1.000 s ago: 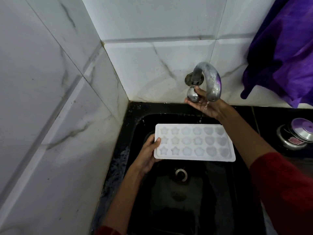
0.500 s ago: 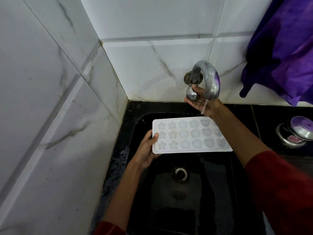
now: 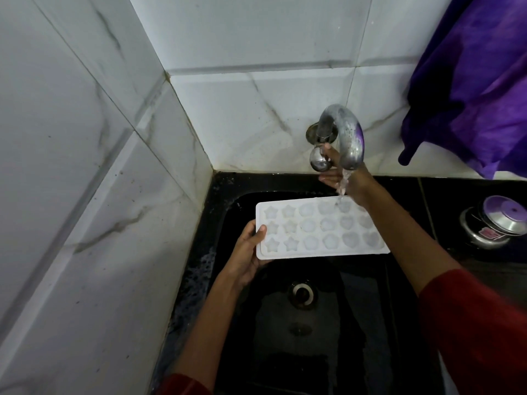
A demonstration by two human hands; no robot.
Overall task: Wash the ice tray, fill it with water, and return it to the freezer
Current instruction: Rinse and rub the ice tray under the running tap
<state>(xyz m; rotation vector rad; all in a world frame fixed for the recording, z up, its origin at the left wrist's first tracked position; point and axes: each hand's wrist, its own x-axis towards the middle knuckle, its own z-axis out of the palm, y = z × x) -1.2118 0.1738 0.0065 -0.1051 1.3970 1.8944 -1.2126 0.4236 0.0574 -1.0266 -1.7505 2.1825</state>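
— So, what's in front of you, big things first?

— I've got white marble-look wall tiles (image 3: pixel 256 115) meeting in a corner, and a black sink (image 3: pixel 225 212) below them, its drain (image 3: pixel 301 293) near me. A purple cloth (image 3: pixel 470 89) hangs far right, and a steel pot with a lid (image 3: pixel 496 223) sits on the counter to the right.

— And the tray?

— The white ice tray (image 3: pixel 319 232) is held flat over the sink, star and round moulds facing up. My left hand (image 3: pixel 246 255) is clamped on its left end, thumb on top, fingers underneath.

— The other hand?

— My right hand (image 3: pixel 346 181) is up at the tap (image 3: pixel 342 135), fingers around the round knob (image 3: pixel 319 161). How tightly they close on it I cannot tell; the spout hides part of them.

— What changed?

— A second ago only a trickle came out and the tray sat nearer to me. Now a clear stream (image 3: pixel 343 185) falls, and the tray has moved farther under the spout, so water lands on its far right moulds.

— Meaning?

— I'd say rinsing has just begun. Filling and the freezer are yet to come.
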